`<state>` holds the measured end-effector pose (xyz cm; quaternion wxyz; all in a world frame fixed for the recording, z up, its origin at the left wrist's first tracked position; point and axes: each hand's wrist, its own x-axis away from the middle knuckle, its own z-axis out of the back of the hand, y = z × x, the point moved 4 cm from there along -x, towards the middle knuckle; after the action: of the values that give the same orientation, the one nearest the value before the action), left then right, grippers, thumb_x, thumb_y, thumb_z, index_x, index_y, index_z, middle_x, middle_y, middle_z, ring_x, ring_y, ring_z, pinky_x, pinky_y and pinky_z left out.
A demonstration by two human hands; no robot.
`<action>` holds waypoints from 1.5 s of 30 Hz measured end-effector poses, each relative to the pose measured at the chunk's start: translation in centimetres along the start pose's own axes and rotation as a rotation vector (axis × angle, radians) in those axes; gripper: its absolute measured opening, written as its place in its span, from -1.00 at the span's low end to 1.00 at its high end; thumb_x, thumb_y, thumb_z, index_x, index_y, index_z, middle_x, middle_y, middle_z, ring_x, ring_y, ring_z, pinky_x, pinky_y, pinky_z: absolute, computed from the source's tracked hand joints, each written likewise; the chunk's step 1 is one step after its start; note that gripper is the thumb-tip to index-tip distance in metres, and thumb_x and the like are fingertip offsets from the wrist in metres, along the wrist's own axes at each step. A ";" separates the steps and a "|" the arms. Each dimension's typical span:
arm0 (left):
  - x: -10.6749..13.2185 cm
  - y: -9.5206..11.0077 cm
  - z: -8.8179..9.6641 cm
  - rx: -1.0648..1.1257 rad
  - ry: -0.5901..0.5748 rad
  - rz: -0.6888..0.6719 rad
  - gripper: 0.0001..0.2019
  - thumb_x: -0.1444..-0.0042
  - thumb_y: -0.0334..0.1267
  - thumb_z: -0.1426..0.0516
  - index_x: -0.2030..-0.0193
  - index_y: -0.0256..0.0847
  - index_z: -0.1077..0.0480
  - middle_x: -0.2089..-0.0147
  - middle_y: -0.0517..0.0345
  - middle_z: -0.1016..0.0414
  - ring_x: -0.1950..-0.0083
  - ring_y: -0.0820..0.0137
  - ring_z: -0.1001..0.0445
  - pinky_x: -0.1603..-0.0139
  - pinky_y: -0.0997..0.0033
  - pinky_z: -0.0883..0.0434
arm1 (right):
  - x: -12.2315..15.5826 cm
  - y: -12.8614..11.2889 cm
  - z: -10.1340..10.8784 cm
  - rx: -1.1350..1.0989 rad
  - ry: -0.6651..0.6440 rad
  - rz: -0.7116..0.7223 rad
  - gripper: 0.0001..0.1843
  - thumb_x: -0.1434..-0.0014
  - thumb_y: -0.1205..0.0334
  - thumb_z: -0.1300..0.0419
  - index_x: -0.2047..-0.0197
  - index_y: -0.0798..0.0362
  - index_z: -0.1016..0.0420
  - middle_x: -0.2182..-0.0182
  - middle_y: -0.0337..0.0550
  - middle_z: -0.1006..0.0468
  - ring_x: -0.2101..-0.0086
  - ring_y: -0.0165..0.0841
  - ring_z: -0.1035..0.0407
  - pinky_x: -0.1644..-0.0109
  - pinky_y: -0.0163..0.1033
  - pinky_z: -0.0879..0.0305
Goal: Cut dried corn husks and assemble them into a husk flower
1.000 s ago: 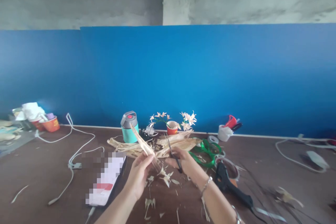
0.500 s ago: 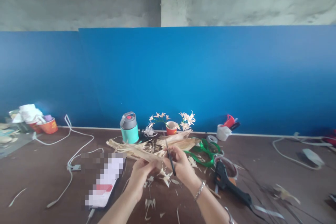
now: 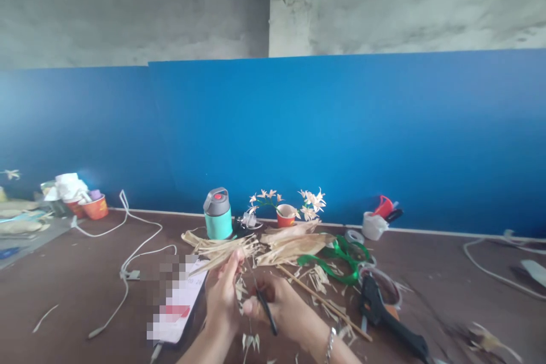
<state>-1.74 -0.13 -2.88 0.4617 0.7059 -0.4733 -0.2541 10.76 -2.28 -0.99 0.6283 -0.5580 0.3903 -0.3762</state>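
Note:
Pale dried husk strips [image 3: 213, 257] lie in a loose bundle, and one seems pinched between the fingers and thumb of my left hand [image 3: 224, 290]; its held end is partly hidden. In my right hand [image 3: 279, 304] is a pair of scissors [image 3: 266, 308] with dark handles and a thin metal blade pointing up and left towards my left fingertips. Behind the hands, broader husk sheets [image 3: 294, 245] are piled up. Small cut husk pieces, some petal-shaped [image 3: 251, 342], lie below and around my hands.
A red cup [image 3: 285, 216] with husk flowers [image 3: 313, 203] stands near the blue partition, beside a teal flask [image 3: 218, 222]. To the right are green ribbon [image 3: 347, 264], a thin stick [image 3: 328, 305] and a black glue gun [image 3: 388, 318]. A phone [image 3: 181, 310] lies left.
My left hand has turned upright, its fingertips raised. My right hand with the scissors has come lower and towards me, uncovering the stick. The whole view has shifted slightly.

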 end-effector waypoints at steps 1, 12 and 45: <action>0.2 -0.2 -0.1 -0.005 0.001 0.012 -0.69 0.25 -0.08 -0.31 0.43 -0.31 -0.49 0.47 0.10 -0.53 0.39 0.30 -0.51 0.40 0.44 -0.39 | -0.1 0.1 -0.1 -0.009 0.019 0.003 -0.56 0.20 -0.06 -0.36 0.42 0.14 -0.42 0.60 -0.32 -0.29 0.56 -0.50 -0.11 0.52 -0.42 -0.07; 1.1 -0.8 -0.5 0.052 -0.032 0.098 -0.69 0.27 -0.14 -0.33 0.39 -0.28 -0.51 0.44 0.09 -0.55 0.44 0.35 -0.50 0.47 0.47 -0.40 | -0.6 1.2 0.1 -0.003 0.118 0.017 -0.46 0.17 -0.18 -0.30 0.33 0.15 -0.44 0.55 -0.26 -0.37 0.52 -0.46 -0.20 0.44 -0.38 -0.16; 0.7 -1.2 -0.7 0.097 -0.055 0.175 -0.65 0.32 -0.18 -0.35 0.34 -0.29 -0.47 0.48 0.14 -0.51 0.49 0.36 -0.49 0.52 0.43 -0.40 | -0.7 1.6 0.2 0.031 0.245 -0.049 -0.63 0.15 -0.03 -0.31 0.48 0.11 -0.36 0.69 -0.33 -0.27 0.65 -0.52 -0.08 0.61 -0.40 0.01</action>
<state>-0.36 -0.28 -3.61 0.4344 0.6761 -0.5573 -0.2088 10.74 -1.41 -2.54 0.5747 -0.5076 0.4447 -0.4629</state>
